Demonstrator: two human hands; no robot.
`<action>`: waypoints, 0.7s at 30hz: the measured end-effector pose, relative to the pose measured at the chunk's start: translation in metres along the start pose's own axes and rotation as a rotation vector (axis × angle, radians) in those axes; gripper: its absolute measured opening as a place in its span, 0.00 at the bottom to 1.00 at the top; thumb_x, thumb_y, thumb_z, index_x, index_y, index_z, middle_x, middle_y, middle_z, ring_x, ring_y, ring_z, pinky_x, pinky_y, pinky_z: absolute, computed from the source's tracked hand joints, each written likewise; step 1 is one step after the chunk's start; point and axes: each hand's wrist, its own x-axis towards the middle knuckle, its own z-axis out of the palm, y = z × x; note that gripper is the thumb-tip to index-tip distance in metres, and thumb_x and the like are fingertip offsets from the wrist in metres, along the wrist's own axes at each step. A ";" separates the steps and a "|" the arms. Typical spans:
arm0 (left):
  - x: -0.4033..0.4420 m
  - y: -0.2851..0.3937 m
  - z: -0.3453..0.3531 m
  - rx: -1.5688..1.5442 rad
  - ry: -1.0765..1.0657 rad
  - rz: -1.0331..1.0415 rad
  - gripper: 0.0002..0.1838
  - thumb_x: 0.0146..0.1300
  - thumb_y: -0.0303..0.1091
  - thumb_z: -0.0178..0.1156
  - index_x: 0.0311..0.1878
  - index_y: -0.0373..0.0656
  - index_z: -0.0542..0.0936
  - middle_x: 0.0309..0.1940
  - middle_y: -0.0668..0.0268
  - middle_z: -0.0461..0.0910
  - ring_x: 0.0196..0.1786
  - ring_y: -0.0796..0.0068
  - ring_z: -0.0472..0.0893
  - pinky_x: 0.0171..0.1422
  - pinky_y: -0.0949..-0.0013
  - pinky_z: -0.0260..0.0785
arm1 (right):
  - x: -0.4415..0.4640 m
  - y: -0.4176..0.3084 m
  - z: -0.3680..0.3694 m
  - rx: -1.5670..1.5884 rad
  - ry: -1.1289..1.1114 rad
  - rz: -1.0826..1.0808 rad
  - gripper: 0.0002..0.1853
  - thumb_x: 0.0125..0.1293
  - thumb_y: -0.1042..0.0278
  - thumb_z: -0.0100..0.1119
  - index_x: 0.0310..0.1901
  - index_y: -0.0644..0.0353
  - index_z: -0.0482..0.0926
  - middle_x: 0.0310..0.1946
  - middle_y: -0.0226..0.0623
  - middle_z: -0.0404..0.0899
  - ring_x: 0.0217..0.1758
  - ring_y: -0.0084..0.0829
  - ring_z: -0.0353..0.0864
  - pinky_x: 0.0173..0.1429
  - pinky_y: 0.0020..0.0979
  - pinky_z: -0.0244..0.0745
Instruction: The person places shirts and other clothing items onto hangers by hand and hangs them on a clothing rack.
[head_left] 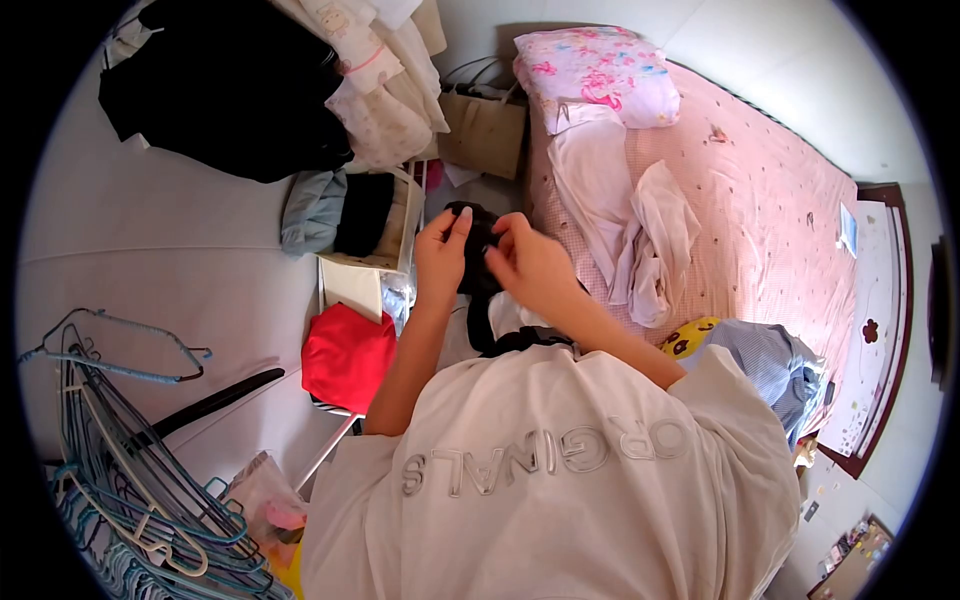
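A black garment [475, 268] is held up in front of my chest, its kind not clear from its folds. My left hand [441, 258] grips its left side, with the thumb lying on top. My right hand [537, 264] is curled at its right side, pinching the cloth between thumb and fingers. More black fabric hangs down below my hands toward my lap, against the white T-shirt [560, 490] I wear. The lower part of the cloth is partly hidden by my forearms and shirt.
To the right is a bed [770, 190] with pale clothes [600, 180] and a floral pillow [600, 75]. Left are a bin of folded clothes [400, 220], a red cloth [348, 352] and many hangers [130, 440]. Dark clothing [230, 90] hangs upper left.
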 end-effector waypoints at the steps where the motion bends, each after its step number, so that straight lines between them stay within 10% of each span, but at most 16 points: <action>1: 0.001 0.001 -0.001 0.073 0.012 0.065 0.13 0.62 0.36 0.53 0.26 0.36 0.74 0.19 0.76 0.69 0.24 0.87 0.64 0.29 0.80 0.58 | 0.007 0.007 -0.001 -0.006 0.001 0.023 0.11 0.56 0.66 0.53 0.39 0.60 0.69 0.21 0.36 0.75 0.25 0.35 0.76 0.29 0.34 0.69; 10: -0.001 0.013 -0.003 0.558 -0.041 0.253 0.16 0.62 0.38 0.50 0.25 0.34 0.69 0.15 0.58 0.63 0.19 0.73 0.61 0.24 0.70 0.55 | 0.026 0.011 -0.011 -0.030 -0.166 -0.019 0.11 0.57 0.62 0.53 0.30 0.63 0.72 0.22 0.43 0.76 0.26 0.43 0.76 0.31 0.38 0.68; 21: -0.003 0.038 0.000 0.815 -0.080 0.471 0.13 0.61 0.37 0.50 0.25 0.38 0.70 0.18 0.54 0.69 0.22 0.52 0.69 0.25 0.60 0.58 | 0.026 0.014 0.001 0.373 -0.272 0.037 0.07 0.59 0.71 0.48 0.32 0.66 0.73 0.18 0.30 0.72 0.22 0.17 0.71 0.27 0.22 0.65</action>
